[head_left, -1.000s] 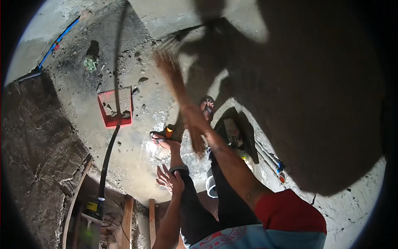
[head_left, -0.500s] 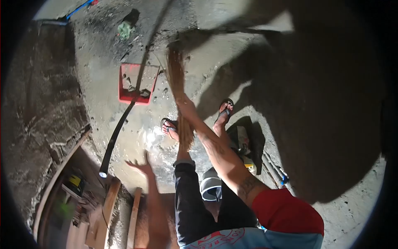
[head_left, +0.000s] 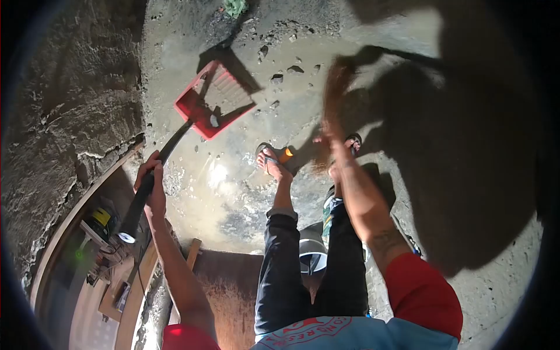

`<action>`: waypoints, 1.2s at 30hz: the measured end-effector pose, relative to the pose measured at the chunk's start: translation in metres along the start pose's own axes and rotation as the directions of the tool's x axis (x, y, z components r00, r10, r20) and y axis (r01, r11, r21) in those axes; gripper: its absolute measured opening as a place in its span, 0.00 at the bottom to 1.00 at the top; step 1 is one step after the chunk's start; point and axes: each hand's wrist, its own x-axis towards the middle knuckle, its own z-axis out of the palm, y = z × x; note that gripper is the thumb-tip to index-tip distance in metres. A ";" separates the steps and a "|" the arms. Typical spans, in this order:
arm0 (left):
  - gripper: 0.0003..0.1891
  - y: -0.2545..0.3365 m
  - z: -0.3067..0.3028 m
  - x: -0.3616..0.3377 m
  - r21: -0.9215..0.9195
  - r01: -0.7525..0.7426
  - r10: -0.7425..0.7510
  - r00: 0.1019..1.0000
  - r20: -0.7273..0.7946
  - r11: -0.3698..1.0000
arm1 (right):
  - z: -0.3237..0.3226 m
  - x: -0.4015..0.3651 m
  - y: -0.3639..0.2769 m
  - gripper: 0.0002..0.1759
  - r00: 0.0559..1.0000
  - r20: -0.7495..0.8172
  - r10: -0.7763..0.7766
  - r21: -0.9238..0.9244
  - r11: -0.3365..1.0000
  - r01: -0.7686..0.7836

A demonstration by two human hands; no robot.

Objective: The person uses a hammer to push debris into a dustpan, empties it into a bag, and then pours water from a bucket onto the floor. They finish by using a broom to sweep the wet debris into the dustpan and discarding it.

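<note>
My left hand (head_left: pixel 150 184) is wrapped round the black handle (head_left: pixel 175 143) of a red dustpan (head_left: pixel 194 107). The dustpan is tilted over the wet concrete floor, with a few dark lumps of debris in it. To the right, my right hand (head_left: pixel 333 139) is closed round the middle of a straw broom (head_left: pixel 336 96), which is smeared by motion. The broom's bristles point away from me, beside my right foot. Loose stones (head_left: pixel 295 69) lie on the floor between dustpan and broom.
A rough wall (head_left: pixel 87 99) runs along the left, above a wooden-edged recess (head_left: pixel 105 224) holding assorted items. A grey pipe (head_left: pixel 313 256) stands between my legs. Green crumpled material (head_left: pixel 235 7) lies at the far edge. My sandalled feet (head_left: pixel 268 160) are on the floor.
My left hand, open before, has taken hold of the dustpan handle. The dustpan has turned and tilted. My right hand and the broom have moved right, away from the dustpan.
</note>
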 end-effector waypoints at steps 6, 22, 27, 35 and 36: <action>0.06 -0.065 0.041 0.022 0.105 -0.208 0.204 0.978 0.051 0.972 | 0.186 -0.078 0.137 0.16 0.918 0.235 0.320 0.122 0.927 -0.354; 0.06 -0.073 0.006 -0.013 0.214 -0.179 0.149 0.977 0.150 0.960 | 0.263 -0.150 0.150 0.12 0.890 0.109 0.443 0.042 0.892 -0.449; 0.07 -0.075 -0.031 -0.029 0.076 -0.061 0.065 0.996 -0.054 0.995 | 0.088 -0.132 0.127 0.27 0.796 0.068 0.601 0.066 0.794 -0.605; 0.07 -0.105 -0.006 -0.027 0.307 -0.118 0.129 0.991 -0.016 0.944 | 0.067 -0.004 0.145 0.19 0.967 0.017 0.256 -0.328 0.915 -0.237; 0.07 -0.104 -0.008 -0.027 0.251 -0.072 0.080 0.997 -0.022 0.965 | 0.100 -0.029 0.172 0.18 0.921 0.229 0.314 0.105 0.933 -0.344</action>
